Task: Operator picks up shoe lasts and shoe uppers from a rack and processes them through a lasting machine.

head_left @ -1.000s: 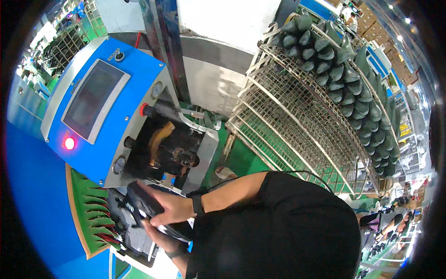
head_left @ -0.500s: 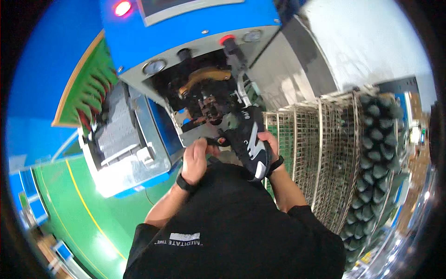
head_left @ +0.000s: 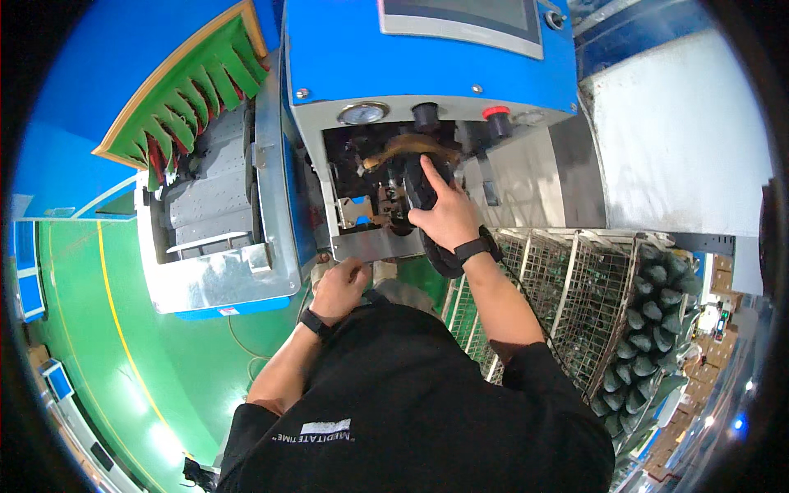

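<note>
My right hand reaches into the opening of a blue and grey machine. It grips a black shoe, the index finger stretched along it and the thumb across it. The shoe's front end is at a curved brown pad inside the machine, and whether they touch I cannot tell. Below the opening, close to my body, my left hand is curled closed, away from the shoe. Whatever its fingers might hold is hidden.
A red button, a black knob and a gauge line the machine's front. A metal-topped unit stands left, below a rack of green flaps. At right is a wire rack beside several dark grey shoe-shaped pieces.
My right hand has carried the shoe forward into the machine's opening. The left hand has come away from the shoe. The view has shifted, so the machine appears farther right.
</note>
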Demonstrator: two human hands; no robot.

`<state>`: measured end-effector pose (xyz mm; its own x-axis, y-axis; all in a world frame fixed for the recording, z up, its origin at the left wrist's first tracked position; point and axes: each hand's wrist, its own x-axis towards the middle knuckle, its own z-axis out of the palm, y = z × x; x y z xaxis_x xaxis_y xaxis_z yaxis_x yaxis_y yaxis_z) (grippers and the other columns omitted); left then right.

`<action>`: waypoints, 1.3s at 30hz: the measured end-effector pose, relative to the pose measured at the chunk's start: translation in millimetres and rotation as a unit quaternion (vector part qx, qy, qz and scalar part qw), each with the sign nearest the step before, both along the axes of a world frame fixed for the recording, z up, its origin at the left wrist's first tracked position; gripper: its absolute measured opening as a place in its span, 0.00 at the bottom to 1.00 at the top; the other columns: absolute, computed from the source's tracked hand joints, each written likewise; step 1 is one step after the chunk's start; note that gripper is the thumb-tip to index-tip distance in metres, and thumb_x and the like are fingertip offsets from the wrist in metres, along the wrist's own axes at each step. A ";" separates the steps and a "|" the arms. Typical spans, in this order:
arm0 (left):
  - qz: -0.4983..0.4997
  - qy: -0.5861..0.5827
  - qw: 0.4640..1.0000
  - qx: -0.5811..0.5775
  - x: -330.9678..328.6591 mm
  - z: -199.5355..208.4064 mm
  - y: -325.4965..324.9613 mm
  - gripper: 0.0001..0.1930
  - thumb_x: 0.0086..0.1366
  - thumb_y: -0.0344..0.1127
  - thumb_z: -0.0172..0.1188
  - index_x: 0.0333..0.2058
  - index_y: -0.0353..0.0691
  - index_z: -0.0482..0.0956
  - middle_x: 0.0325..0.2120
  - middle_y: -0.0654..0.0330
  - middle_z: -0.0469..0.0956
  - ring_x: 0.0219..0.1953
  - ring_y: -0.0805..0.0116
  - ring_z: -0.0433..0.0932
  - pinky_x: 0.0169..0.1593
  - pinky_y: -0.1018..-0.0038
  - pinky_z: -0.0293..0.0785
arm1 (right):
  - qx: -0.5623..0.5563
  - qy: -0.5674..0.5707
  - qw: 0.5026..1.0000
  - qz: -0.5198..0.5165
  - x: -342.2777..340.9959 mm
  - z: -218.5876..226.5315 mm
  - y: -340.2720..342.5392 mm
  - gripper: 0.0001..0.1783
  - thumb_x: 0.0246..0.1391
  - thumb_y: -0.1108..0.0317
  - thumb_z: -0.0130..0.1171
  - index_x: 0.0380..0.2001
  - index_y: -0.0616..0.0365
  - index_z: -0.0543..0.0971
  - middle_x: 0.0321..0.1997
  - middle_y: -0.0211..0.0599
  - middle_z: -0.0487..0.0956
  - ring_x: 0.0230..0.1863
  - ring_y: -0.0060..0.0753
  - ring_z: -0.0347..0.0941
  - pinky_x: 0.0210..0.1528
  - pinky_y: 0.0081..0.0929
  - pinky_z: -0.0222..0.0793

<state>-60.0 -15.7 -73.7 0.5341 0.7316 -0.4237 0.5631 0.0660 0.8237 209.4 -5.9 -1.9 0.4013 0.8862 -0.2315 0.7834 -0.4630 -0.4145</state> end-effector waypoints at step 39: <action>-0.091 -0.091 0.856 -0.501 22.0 -24.3 12.1 0.24 0.69 0.48 0.62 0.56 0.37 0.80 0.48 0.59 0.84 0.46 0.65 0.84 0.53 0.67 0.79 | 0.150 0.476 0.817 -0.288 -47.6 -68.5 -97.1 0.61 0.53 0.49 0.76 0.79 0.64 0.53 0.71 0.52 0.73 0.70 0.42 0.69 0.72 0.33 0.62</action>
<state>-38.0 -3.6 -98.0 0.7248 -0.0522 -0.6870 0.5074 0.7150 0.4809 161.8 -102.9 -70.5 0.5367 0.6877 -0.4889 -0.2730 -0.4068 -0.8718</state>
